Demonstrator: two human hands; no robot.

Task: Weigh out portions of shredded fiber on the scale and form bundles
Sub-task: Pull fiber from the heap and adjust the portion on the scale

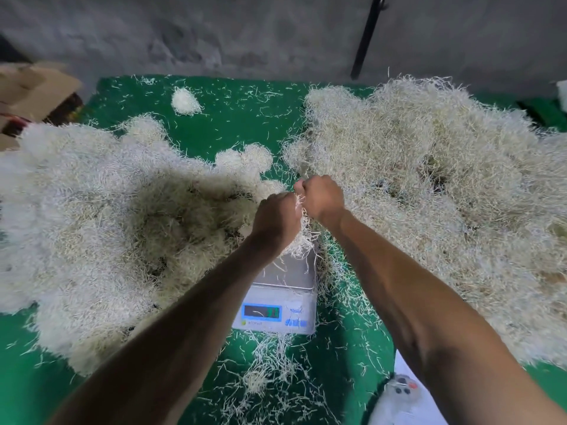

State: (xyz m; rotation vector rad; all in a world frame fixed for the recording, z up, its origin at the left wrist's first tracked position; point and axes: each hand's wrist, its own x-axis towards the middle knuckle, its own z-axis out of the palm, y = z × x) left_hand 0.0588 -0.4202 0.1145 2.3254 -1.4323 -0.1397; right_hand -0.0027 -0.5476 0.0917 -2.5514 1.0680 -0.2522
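Observation:
A white digital scale (pixel 283 289) with a steel platform and a lit display stands on the green cloth at the centre. Above its far end, my left hand (pixel 276 217) and my right hand (pixel 322 196) are held close together, both curled round one clump of pale shredded fiber (pixel 302 237) that hangs between them down to the platform. A big pile of loose fiber (pixel 429 194) lies to the right. To the left lies another wide heap of fiber (pixel 107 225), with rounded bundles (pixel 245 157) at its far edge.
A small separate fiber ball (pixel 185 101) sits far back on the green cloth (pixel 239 124). Cardboard (pixel 33 90) is at the far left. A white object with a small device (pixel 402 391) lies at the lower right. A dark pole (pixel 368 35) leans on the grey wall.

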